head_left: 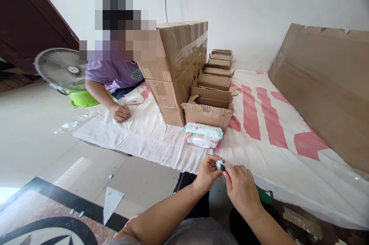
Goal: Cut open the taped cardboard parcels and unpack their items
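L hand (208, 172) pinches small blue-white piece (219, 163), R hand (240, 185) grips dark flat bit (223, 167) at it — soft plastic wipes pk (208, 132), oval lid (201, 143), by ragged cardboard box (207, 116) — print (198, 128) unreadable.

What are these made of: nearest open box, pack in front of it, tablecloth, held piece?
Box: cardboard; matte brown, ragged torn edge.
Pack: probably plastic film; slight sheen, crinkled print.
Tablecloth: likely woven fabric; dull, soft wrinkles.
Held piece: maybe printed film; too small to tell.
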